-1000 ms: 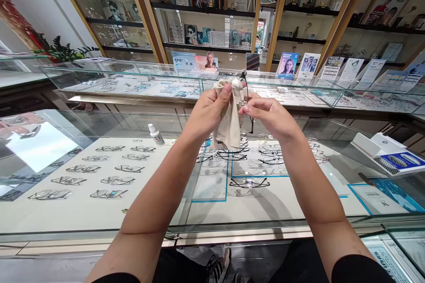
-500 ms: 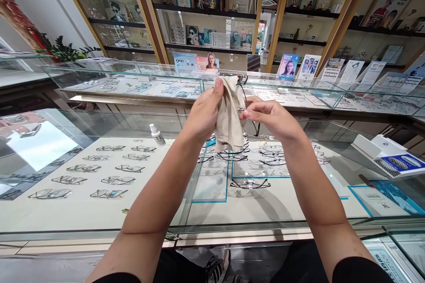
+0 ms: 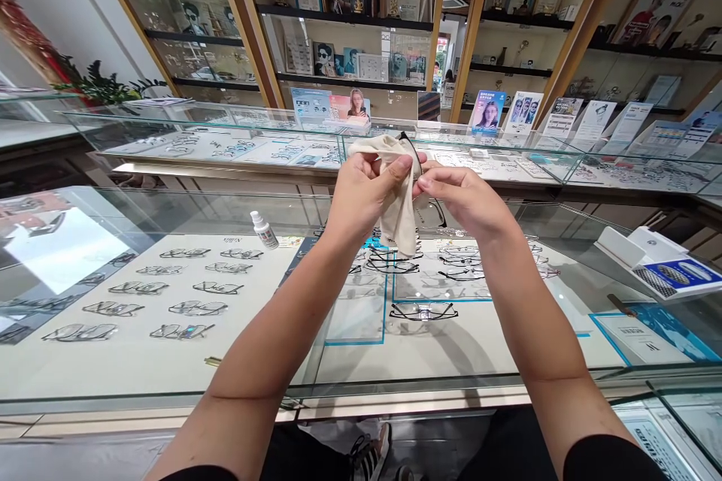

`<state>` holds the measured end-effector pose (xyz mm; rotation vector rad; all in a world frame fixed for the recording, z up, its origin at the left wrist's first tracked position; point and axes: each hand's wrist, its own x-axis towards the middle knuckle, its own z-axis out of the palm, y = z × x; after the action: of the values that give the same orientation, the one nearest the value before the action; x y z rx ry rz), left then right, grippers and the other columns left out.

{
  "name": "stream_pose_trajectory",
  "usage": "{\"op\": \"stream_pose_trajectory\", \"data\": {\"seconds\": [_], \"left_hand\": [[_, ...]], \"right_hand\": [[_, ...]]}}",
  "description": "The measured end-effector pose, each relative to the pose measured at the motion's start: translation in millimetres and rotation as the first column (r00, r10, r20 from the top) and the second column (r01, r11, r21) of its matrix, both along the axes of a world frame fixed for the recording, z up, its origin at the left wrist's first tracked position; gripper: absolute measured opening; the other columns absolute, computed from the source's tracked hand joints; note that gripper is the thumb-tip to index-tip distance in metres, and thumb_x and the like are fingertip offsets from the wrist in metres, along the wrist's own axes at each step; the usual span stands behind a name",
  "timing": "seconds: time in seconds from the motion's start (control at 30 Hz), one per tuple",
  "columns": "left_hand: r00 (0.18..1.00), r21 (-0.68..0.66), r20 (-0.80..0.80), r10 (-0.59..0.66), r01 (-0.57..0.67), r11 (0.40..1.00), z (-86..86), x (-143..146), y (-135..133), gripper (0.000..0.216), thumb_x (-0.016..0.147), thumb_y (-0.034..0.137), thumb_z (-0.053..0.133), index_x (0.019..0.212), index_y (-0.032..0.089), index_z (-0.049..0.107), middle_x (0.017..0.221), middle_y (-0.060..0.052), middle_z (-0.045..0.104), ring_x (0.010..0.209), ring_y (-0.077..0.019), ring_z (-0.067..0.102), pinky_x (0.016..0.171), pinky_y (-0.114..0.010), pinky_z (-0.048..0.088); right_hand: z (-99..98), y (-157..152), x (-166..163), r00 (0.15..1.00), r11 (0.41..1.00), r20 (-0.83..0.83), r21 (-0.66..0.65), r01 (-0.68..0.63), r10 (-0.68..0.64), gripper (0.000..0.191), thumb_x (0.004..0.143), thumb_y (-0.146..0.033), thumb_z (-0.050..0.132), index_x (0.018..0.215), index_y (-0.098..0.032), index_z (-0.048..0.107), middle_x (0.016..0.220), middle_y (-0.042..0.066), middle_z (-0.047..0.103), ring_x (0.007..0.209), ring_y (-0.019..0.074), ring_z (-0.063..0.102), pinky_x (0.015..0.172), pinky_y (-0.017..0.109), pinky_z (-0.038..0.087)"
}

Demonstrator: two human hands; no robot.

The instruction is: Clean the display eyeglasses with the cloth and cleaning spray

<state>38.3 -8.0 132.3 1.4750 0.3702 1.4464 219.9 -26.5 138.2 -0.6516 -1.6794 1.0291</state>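
My left hand grips a cream cleaning cloth, its thumb pressing the cloth against a pair of eyeglasses. The cloth covers one lens and hangs down below the fingers. My right hand pinches the dark frame of the eyeglasses near its middle, fingertips close to the left thumb. One lens and a dark rim end show beneath the right fingers; the far rim pokes up above the cloth. Both hands are raised over the glass display case.
A white spray bottle stands on the case, left of my forearms. Rows of eyeglasses lie under the glass. At right sits an open white-and-blue box. Another glass counter with leaflets runs across behind, before wall shelves.
My left thumb has come down and right across the cloth, nearer the right fingers. The cloth is bunched more tightly, and a lens now shows below the right hand.
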Motion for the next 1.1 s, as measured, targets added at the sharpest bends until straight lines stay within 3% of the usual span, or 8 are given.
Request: {"op": "stream_pose_trajectory", "data": {"seconds": [0.07, 0.23, 0.3, 0.6, 0.73, 0.87, 1.0, 1.1], "left_hand": [[1.000, -0.010, -0.001, 0.002, -0.002, 1.000, 0.4, -1.0, 0.4, 0.056, 0.075, 0.058, 0.097, 0.107, 0.018, 0.074, 0.108, -0.012, 0.085, 0.099, -0.0251, 0.082, 0.079, -0.033, 0.067], [0.999, -0.042, -0.035, 0.020, -0.021, 0.999, 0.0, -5.2, 3.6, 0.051, 0.071, 0.052, 0.101, 0.098, 0.018, 0.074, 0.094, -0.006, 0.083, 0.082, -0.0184, 0.078, 0.076, -0.029, 0.064], [0.999, -0.045, -0.047, 0.019, -0.022, 0.999, -0.4, -5.8, 5.0, 0.052, 0.069, 0.052, 0.102, 0.097, 0.019, 0.074, 0.091, -0.006, 0.083, 0.080, -0.0181, 0.078, 0.075, -0.029, 0.064], [0.987, 0.041, -0.153, -0.055, 0.062, 0.997, 2.2, -14.0, 8.2, 0.058, 0.069, 0.058, 0.100, 0.103, 0.016, 0.079, 0.101, -0.012, 0.085, 0.092, -0.0254, 0.082, 0.082, -0.035, 0.067], [0.974, 0.084, -0.219, -0.049, 0.069, 0.994, 6.1, -19.8, 4.3, 0.061, 0.066, 0.058, 0.102, 0.103, 0.015, 0.080, 0.105, -0.015, 0.085, 0.101, -0.0297, 0.082, 0.090, -0.038, 0.067], [0.976, 0.123, -0.218, -0.008, 0.035, 0.992, 6.3, -19.9, 3.7, 0.062, 0.066, 0.058, 0.102, 0.102, 0.013, 0.079, 0.102, -0.017, 0.084, 0.102, -0.0315, 0.082, 0.092, -0.041, 0.067], [0.973, 0.121, -0.229, 0.008, 0.021, 0.992, 3.7, -18.4, 7.2, 0.060, 0.067, 0.057, 0.101, 0.099, 0.013, 0.079, 0.096, -0.014, 0.083, 0.091, -0.0278, 0.080, 0.082, -0.037, 0.066], [0.974, 0.122, -0.224, 0.013, 0.014, 0.992, 2.7, -16.3, 7.4, 0.054, 0.067, 0.057, 0.101, 0.091, 0.014, 0.078, 0.089, -0.011, 0.082, 0.080, -0.0222, 0.076, 0.071, -0.031, 0.061]], "right_hand": [[0.1, 0.0, 0.1, 1.000, 1.000, -0.001, 0.015, 0.005, -0.005, 0.032, 0.078, -0.061, 0.092, 0.076, -0.029, 0.086, 0.110, 0.006, 0.075, 0.140, 0.0288, 0.055, 0.119, 0.041, 0.042], [-0.6, 1.0, 2.4, 1.000, 1.000, -0.022, 0.001, 0.018, -0.018, 0.029, 0.080, -0.057, 0.092, 0.078, -0.028, 0.086, 0.109, 0.005, 0.072, 0.113, 0.0243, 0.064, 0.110, 0.041, 0.046], [-1.2, 2.0, 3.6, 1.000, 1.000, -0.016, -0.003, 0.020, -0.020, 0.029, 0.081, -0.057, 0.091, 0.079, -0.028, 0.086, 0.110, 0.005, 0.072, 0.111, 0.0239, 0.064, 0.108, 0.040, 0.047], [-1.7, 4.9, 6.9, 1.000, 1.000, 0.004, -0.016, 0.016, -0.016, 0.024, 0.082, -0.055, 0.089, 0.077, -0.031, 0.087, 0.098, 0.006, 0.076, 0.144, 0.0284, 0.053, 0.122, 0.043, 0.039], [-1.3, 5.3, 6.7, 1.000, 1.000, 0.003, -0.028, -0.008, 0.008, 0.022, 0.080, -0.053, 0.090, 0.075, -0.032, 0.086, 0.094, 0.006, 0.077, 0.147, 0.0285, 0.052, 0.123, 0.045, 0.039], [-1.3, 4.9, 7.4, 1.000, 0.999, 0.022, -0.049, -0.009, 0.010, 0.027, 0.079, -0.055, 0.090, 0.076, -0.029, 0.086, 0.093, 0.006, 0.076, 0.136, 0.0279, 0.059, 0.117, 0.043, 0.044], [-1.4, 3.1, 9.5, 0.997, 0.999, 0.073, -0.041, 0.008, -0.005, 0.029, 0.081, -0.055, 0.090, 0.079, -0.027, 0.087, 0.099, 0.005, 0.073, 0.118, 0.0245, 0.064, 0.110, 0.041, 0.046], [-0.5, 1.1, 9.7, 0.991, 0.998, 0.118, -0.024, -0.055, 0.058, 0.032, 0.082, -0.057, 0.089, 0.082, -0.025, 0.088, 0.099, 0.004, 0.073, 0.102, 0.0213, 0.065, 0.102, 0.040, 0.049]]}}
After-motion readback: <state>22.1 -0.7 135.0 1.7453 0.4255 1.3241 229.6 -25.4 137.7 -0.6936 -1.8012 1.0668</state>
